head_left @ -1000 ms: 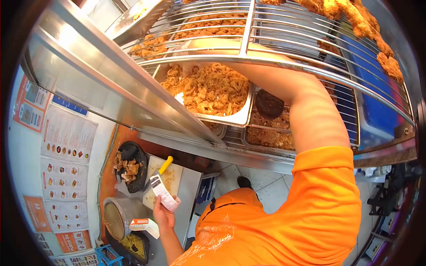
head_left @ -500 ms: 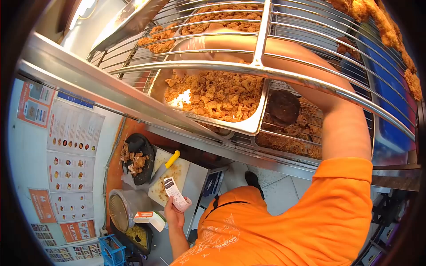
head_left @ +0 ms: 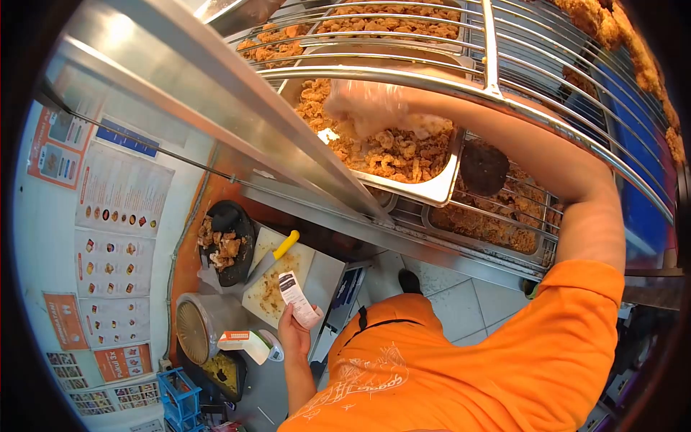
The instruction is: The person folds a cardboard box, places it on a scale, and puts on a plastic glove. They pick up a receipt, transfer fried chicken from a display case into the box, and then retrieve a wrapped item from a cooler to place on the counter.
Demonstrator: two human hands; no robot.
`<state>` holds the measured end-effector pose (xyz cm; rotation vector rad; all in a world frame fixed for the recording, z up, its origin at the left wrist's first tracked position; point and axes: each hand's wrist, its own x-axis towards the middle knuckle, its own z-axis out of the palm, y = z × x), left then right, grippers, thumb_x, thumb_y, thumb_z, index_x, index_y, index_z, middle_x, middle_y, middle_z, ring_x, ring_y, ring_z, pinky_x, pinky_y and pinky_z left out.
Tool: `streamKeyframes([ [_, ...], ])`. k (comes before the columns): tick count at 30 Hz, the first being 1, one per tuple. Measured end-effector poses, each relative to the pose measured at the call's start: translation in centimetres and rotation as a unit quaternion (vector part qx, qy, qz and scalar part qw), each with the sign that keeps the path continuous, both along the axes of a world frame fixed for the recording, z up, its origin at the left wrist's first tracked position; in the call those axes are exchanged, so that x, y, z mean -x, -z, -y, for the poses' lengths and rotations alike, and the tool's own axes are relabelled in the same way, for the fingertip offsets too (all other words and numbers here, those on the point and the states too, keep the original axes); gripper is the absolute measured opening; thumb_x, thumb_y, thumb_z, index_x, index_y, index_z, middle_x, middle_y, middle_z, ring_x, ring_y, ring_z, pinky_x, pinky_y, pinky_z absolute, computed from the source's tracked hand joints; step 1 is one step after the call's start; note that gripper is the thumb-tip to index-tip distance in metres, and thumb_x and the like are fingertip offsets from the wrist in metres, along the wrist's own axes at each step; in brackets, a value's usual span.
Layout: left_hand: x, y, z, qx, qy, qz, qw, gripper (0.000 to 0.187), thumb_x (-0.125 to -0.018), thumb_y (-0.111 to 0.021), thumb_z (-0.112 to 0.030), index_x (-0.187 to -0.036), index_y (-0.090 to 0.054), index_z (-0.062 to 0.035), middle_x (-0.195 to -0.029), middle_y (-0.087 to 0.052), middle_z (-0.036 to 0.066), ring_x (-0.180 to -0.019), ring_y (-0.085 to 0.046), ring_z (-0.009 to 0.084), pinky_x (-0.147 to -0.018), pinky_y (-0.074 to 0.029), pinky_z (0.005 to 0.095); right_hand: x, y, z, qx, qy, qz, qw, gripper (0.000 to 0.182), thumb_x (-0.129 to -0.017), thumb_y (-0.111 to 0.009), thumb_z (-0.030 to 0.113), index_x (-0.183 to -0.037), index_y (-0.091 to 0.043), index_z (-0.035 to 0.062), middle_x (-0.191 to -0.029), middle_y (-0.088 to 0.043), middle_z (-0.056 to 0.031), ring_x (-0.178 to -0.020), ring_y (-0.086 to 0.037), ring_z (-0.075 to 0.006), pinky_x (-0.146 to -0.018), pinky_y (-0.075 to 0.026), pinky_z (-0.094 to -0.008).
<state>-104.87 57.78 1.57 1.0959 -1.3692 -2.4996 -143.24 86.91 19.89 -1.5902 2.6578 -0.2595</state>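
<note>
the right hand [head_left: 367, 108], gloved for hygiene, is closed on fried chicken pieces [head_left: 392, 147] in the steel pan [head_left: 432, 191] at one o'clock, while a receipt [head_left: 299, 299] is pinched upright by the left hand [head_left: 295, 335] for reading at six o'clock.

the right arm stretches far forward, bare below an orange sleeve, its gloved right hand [head_left: 367, 108] curled downward. the left hand [head_left: 294, 335] sits low and close, fingers pinched shut, forearm bent upward.

Right hand [head_left: 374, 108] has lifted fried pieces [head_left: 392, 137].
</note>
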Motion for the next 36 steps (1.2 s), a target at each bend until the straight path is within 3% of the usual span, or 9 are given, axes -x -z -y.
streamKeyframes([
  [7, -0.9, 0.3, 0.8, -0.012, -0.017, 0.01, 1.0, 0.034, -0.099, -0.053, -0.023, -0.125, -0.052, -0.0003, -0.107, -0.064, 0.012, -0.096, -0.068, 0.0308, -0.089, -0.055, 0.045, 0.1, -2.1, -4.2, 0.151, 0.025, 0.22, 0.963, 0.04, -0.067, -0.059, -0.002, -0.104, -0.07, 0.0059, -0.091, -0.069, -0.0115, -0.08, -0.062, -0.0187, -0.066, -0.052, -0.0358],
  [10, -1.5, 1.0, 1.3, -0.009, -0.024, 0.009, 1.0, 0.034, -0.099, -0.053, -0.023, -0.125, -0.052, -0.0002, -0.106, -0.065, 0.013, -0.095, -0.068, 0.0307, -0.089, -0.055, 0.0451, -3.8, -3.1, -3.7, -0.043, -0.064, 0.107, 0.991, 0.059, -0.067, -0.063, -0.005, -0.123, -0.066, 0.0124, -0.092, -0.072, -0.0137, -0.075, -0.068, -0.025, -0.063, -0.055, -0.0353],
  [14, -2.1, 1.2, 1.3, -0.022, -0.034, 0.003, 0.999, 0.033, -0.1, -0.052, -0.023, -0.124, -0.053, 0.0, -0.106, -0.066, 0.013, -0.095, -0.068, 0.0311, -0.088, -0.055, 0.0451, -5.9, -2.7, -4.2, -0.056, -0.063, 0.121, 0.989, 0.056, -0.074, -0.062, -0.002, -0.127, -0.064, 0.0159, -0.099, -0.069, -0.0145, -0.083, -0.068, -0.0291, -0.068, -0.056, -0.042],
  [16, -2.3, 1.4, 0.9, -0.03, -0.04, -0.002, 0.999, 0.033, -0.1, -0.051, -0.023, -0.124, -0.053, 0.0001, -0.106, -0.067, 0.013, -0.095, -0.068, 0.0314, -0.088, -0.055, 0.0451, -7.5, -5.1, -3.8, -0.121, 0.085, 0.175, 0.973, 0.054, -0.075, -0.063, 0.0, -0.127, -0.064, 0.0165, -0.101, -0.067, -0.0142, -0.086, -0.068, -0.0296, -0.069, -0.055, -0.042],
  [22, -3.1, 2.6, 0.9, -0.035, -0.027, -0.004, 0.999, 0.034, -0.1, -0.051, -0.024, -0.123, -0.053, -0.0003, -0.107, -0.067, 0.014, -0.097, -0.068, 0.0321, -0.089, -0.055, 0.0457, -5.4, 0.1, -3.7, 0.0, 0.121, 0.231, 0.965, 0.042, -0.077, -0.065, 0.004, -0.118, -0.067, 0.0148, -0.103, -0.069, -0.0129, -0.085, -0.07, -0.025, -0.071, -0.057, -0.039],
  [24, -3.5, 3.0, 1.0, -0.041, -0.018, -0.015, 0.999, 0.034, -0.1, -0.05, -0.025, -0.123, -0.053, -0.0005, -0.106, -0.067, 0.014, -0.096, -0.068, 0.0321, -0.088, -0.055, 0.0461, -3.5, 0.1, -3.7, 0.027, -0.002, 0.098, 0.995, 0.032, -0.085, -0.063, 0.012, -0.117, -0.068, 0.0125, -0.102, -0.071, -0.0131, -0.083, -0.07, -0.0208, -0.07, -0.057, -0.0337],
  [26, -4.2, 3.7, 1.5, -0.041, -0.022, -0.017, 0.999, 0.034, -0.1, -0.05, -0.026, -0.123, -0.053, -0.0006, -0.106, -0.067, 0.014, -0.096, -0.068, 0.032, -0.089, -0.055, 0.0462, -4.1, -2.3, -4.1, 0.047, 0.109, 0.108, 0.987, 0.027, -0.088, -0.062, 0.013, -0.114, -0.068, 0.0075, -0.1, -0.07, -0.0124, -0.082, -0.07, -0.0203, -0.069, -0.058, -0.0345],
  [31, -5.7, 3.6, 2.2, -0.063, -0.042, -0.036, 0.997, 0.036, -0.101, -0.048, -0.022, -0.125, -0.052, 0.0043, -0.11, -0.065, 0.017, -0.097, -0.068, 0.0335, -0.085, -0.056, 0.0463, -1.7, -1.7, -6.1, 0.15, 0.282, 0.267, 0.909, 0.042, -0.095, -0.057, 0.016, -0.135, -0.052, 0.0031, -0.125, -0.063, -0.0117, -0.109, -0.064, -0.0194, -0.085, -0.055, -0.0342],
  [36, -9.2, 5.4, 4.3, -0.067, -0.037, -0.065, 0.995, 0.034, -0.1, -0.052, -0.022, -0.122, -0.057, 0.0041, -0.107, -0.068, 0.013, -0.092, -0.069, 0.0234, -0.081, -0.057, 0.0387, -4.6, -2.3, -11.5, 0.182, 0.284, 0.097, 0.936, 0.046, -0.096, -0.057, 0.017, -0.138, -0.048, 0.0013, -0.132, -0.058, -0.0131, -0.121, -0.056, -0.0215, -0.097, -0.049, -0.0346],
])
